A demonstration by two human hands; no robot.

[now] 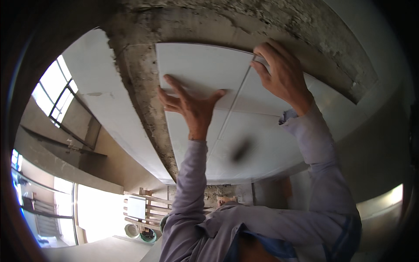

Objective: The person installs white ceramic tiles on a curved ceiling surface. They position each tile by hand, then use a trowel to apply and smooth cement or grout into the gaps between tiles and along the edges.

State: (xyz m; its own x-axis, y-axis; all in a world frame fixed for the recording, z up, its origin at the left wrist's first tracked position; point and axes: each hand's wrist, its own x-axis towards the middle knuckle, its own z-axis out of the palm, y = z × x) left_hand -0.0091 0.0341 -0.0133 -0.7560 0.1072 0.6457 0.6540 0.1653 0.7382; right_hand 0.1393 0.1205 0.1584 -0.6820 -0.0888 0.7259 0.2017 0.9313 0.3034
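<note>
White wall tiles point(203, 63) cover part of a rough wall in front of me. My left hand point(192, 105) lies on the upper left tile with its fingers and thumb spread. At the top of the upright joint beside that tile, my right hand point(283, 72) has thumb and fingers bent close together near the tile edge. Whatever they may pinch is too small to make out. Right of the joint sits a neighbouring tile point(257, 94), partly behind the right hand. A small dark blurred shape point(241, 149) appears before the lower tiles.
Bare rough mortar point(192, 26) runs above and left of the tiles. A smooth pale wall panel point(109, 100) stands at the left, near barred windows point(63, 94). Lower down are a slatted wooden pallet point(152, 209) and buckets point(132, 230).
</note>
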